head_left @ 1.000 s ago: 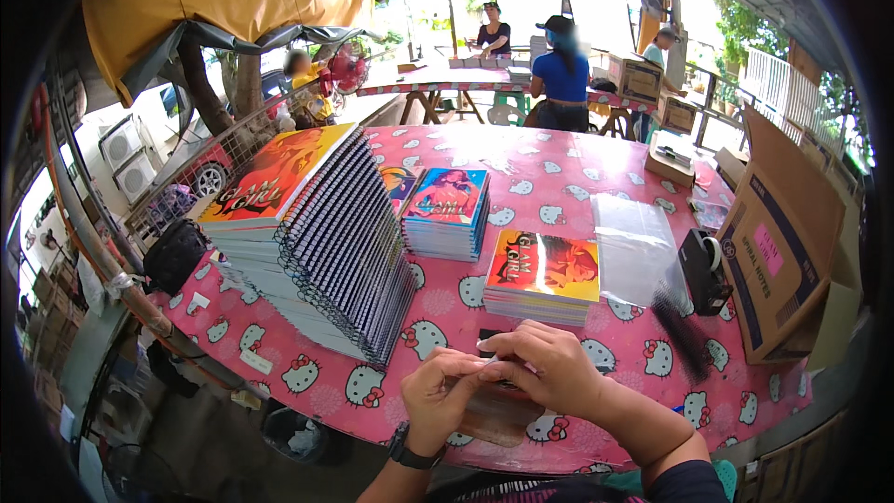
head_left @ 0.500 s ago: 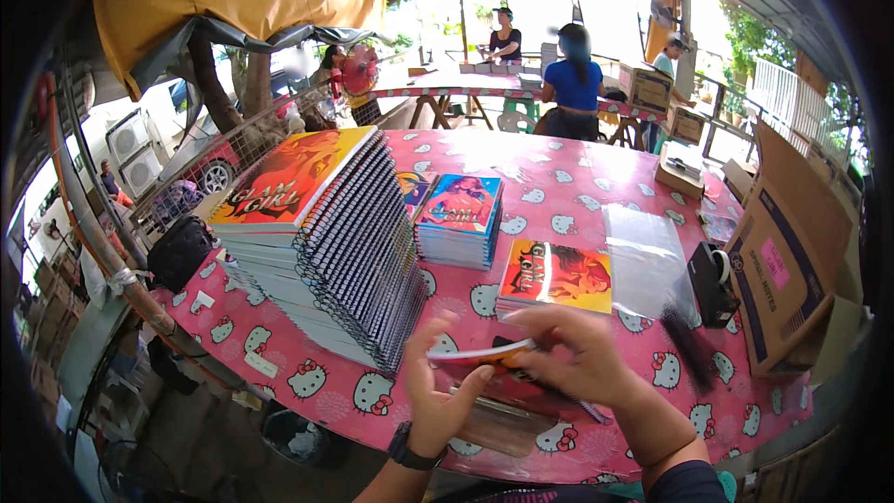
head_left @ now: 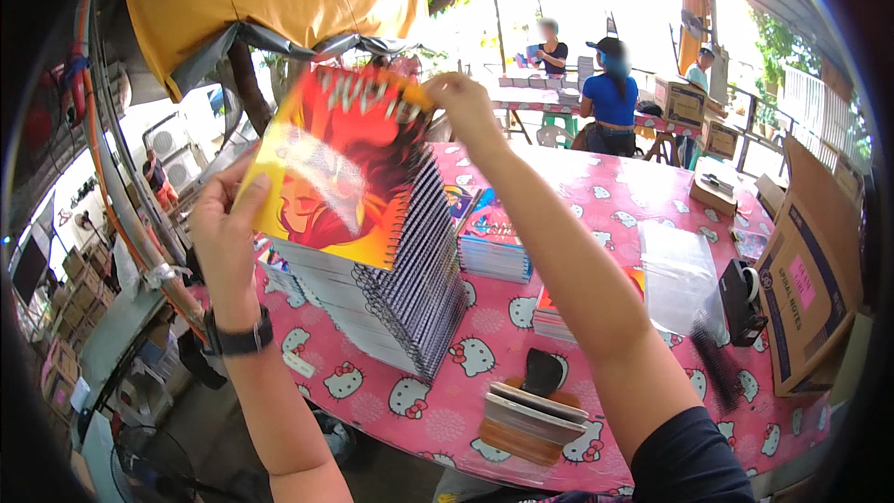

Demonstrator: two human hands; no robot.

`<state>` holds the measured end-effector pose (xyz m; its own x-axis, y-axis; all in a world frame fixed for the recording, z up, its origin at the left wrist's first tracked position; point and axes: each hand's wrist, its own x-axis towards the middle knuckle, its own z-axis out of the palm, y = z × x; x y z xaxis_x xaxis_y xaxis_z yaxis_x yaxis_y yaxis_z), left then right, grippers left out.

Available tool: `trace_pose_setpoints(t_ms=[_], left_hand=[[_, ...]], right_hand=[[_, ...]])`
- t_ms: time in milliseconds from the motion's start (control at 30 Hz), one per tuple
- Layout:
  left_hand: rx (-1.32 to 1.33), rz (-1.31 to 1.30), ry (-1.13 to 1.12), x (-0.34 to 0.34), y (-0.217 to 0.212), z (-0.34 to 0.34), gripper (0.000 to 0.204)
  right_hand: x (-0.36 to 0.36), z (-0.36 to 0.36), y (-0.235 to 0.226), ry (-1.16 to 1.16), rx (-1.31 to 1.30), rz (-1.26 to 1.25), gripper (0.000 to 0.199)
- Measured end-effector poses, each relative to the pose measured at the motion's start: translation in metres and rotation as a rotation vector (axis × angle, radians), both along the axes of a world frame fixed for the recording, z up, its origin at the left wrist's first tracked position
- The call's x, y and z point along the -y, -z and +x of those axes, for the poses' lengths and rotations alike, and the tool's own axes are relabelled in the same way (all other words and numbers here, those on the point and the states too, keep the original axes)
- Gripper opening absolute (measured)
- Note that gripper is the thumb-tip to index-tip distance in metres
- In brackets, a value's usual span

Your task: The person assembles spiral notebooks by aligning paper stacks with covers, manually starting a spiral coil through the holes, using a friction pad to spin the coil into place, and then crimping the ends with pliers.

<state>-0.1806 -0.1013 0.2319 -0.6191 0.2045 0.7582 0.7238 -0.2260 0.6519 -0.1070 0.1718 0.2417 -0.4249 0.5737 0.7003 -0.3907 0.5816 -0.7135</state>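
Observation:
A spiral notebook [head_left: 349,163] with a red and yellow cover is held tilted over the top of a tall notebook stack [head_left: 372,289], its cover title upside down to me. My left hand [head_left: 228,210] grips its left edge, thumb on the cover. At its far right corner, my right hand [head_left: 458,104] pinches with bent fingers. Whether the notebook touches the stack cannot be made out. Near the table's front edge lies a brown wooden piece [head_left: 521,442] with a grey-white slab [head_left: 535,410] on it and a dark rounded object [head_left: 545,373] beside it.
Smaller notebook piles [head_left: 494,247] stand right of the stack; another pile [head_left: 554,317] is partly behind my right forearm. Further right are clear plastic sleeves [head_left: 684,270], a black tape dispenser [head_left: 742,303], a dark brush-like object [head_left: 717,368] and an open carton [head_left: 810,289]. People work at a far table.
Both hands have moved up and left from the table's front edge to above the tall stack, with a notebook between them. The wooden piece and slab are now uncovered. The view has shifted slightly.

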Motion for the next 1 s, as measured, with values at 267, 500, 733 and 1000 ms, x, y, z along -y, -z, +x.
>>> trace_pose_setpoints(t_ms=[267, 500, 733, 1000], left_hand=[[0.2, 0.063, 0.194, -0.033, 0.066, -0.081, 0.046], [0.188, 0.15, 0.022, -0.049, 0.077, -0.1, 0.05], [0.118, 0.293, -0.185, 0.029, 0.11, -0.03, 0.038], [0.475, 0.001, 0.79, 0.083, 0.241, 0.069, 0.045]], right_hand=[[-0.032, -0.084, 0.083, -0.152, -0.067, -0.106, 0.027], [-0.027, -0.077, 0.078, -0.027, -0.111, -0.069, 0.031], [-0.086, 0.051, 0.15, 0.09, 0.375, 0.252, 0.035], [-0.217, 0.227, 0.291, 0.209, 0.978, -0.016, 0.035]])
